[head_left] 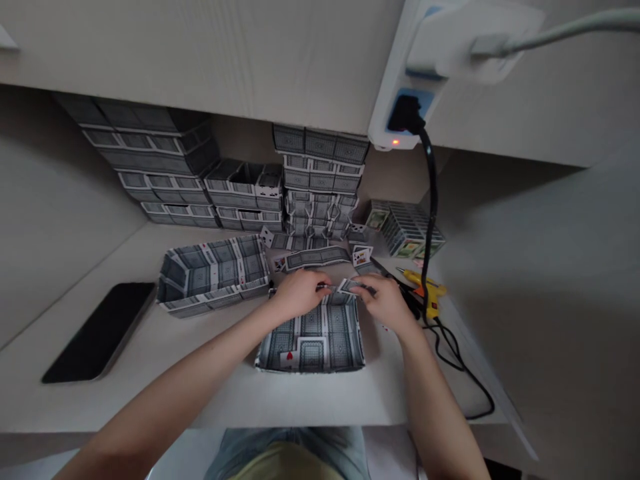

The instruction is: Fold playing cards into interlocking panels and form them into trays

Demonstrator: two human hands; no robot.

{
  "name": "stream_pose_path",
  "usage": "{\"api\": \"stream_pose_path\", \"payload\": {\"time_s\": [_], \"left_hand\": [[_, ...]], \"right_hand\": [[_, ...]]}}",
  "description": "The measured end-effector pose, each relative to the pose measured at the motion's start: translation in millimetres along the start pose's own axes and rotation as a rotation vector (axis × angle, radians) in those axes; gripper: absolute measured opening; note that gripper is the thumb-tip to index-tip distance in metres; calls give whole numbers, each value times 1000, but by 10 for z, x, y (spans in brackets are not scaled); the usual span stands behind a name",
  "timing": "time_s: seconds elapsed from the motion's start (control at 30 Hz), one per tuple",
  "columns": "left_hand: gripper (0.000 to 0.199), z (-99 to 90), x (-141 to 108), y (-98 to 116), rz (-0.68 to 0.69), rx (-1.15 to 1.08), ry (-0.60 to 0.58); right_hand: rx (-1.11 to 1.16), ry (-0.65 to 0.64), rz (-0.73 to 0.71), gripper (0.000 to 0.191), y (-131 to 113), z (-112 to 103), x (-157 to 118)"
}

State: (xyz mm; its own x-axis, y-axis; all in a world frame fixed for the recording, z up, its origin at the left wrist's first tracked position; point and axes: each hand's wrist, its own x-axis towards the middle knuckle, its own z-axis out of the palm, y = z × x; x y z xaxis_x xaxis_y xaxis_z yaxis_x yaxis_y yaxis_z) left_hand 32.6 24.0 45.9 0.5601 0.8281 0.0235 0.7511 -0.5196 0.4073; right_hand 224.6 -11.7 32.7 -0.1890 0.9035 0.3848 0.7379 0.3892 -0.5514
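Observation:
A shallow box made of playing cards (313,337) sits before me, its patterned card backs showing and a red heart at its near left. Over its far edge, my left hand (303,292) pinches a thin card edge-on. My right hand (383,298), near the box's far right corner, holds a small card piece (349,287) between thumb and fingers. Just beyond my hands lies a folded strip of cards (317,258). Left of my left hand stands a longer open card box (215,275).
Stacked card boxes (175,177) line the back under a shelf. A black phone (100,332) lies at the left. On the right are a yellow glue gun (431,293) with a black cable, and wrapped card decks (407,230). A power strip (400,100) hangs above.

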Motion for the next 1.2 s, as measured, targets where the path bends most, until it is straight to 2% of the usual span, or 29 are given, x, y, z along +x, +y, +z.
{"api": "stream_pose_path", "payload": {"time_s": [0.23, 0.43, 0.57, 0.73, 0.93, 1.2], "left_hand": [[32, 28, -24, -1, 74, 105, 29], [32, 18, -31, 24, 121, 159, -16], [27, 18, -33, 32, 155, 167, -28], [20, -9, -57, 35, 122, 156, -48], [26, -69, -81, 39, 149, 83, -79], [23, -13, -38, 17, 162, 151, -68]], "right_hand": [[-104, -48, -28, 19, -14, 17, -5], [-211, -81, -104, 22, -71, 26, -13], [-178, -108, -132, 23, -126, 45, -2], [-156, -132, -149, 24, -183, 111, 17], [-72, -145, -122, 33, -172, 144, 28], [70, 18, 21, 16, -66, 110, 41]]}}
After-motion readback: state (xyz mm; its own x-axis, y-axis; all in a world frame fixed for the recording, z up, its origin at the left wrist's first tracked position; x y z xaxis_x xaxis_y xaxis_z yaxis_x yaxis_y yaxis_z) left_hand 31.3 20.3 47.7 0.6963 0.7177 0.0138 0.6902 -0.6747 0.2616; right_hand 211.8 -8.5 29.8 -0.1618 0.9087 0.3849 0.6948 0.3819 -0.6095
